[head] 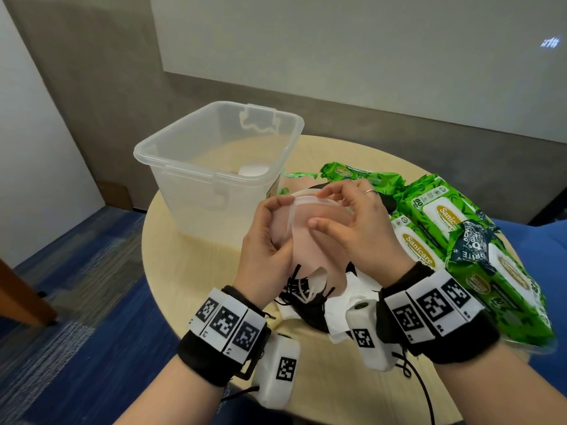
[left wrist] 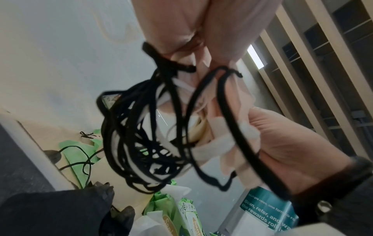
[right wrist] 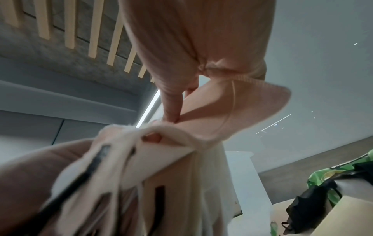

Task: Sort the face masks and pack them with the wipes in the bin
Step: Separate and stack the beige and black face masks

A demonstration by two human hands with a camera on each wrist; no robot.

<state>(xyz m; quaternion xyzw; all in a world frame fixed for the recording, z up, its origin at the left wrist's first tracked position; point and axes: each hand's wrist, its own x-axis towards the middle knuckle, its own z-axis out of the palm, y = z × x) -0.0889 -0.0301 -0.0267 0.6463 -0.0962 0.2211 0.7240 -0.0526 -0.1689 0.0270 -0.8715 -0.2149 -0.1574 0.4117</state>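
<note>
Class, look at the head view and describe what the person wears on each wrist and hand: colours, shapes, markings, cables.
Each wrist carries a black fabric wristband topped by a row of white rectangular blocks printed with black square coded markers. A white rounded camera housing with its own marker hangs under each wrist, trailing thin black cables. The right hand wears a thin ring. No sleeves show.

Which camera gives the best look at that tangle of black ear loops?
The left wrist view: the black ear loops hang in a knot right before the lens. The head view shows only a few strands below the hands; the right wrist view shows blurred streaks.
</note>
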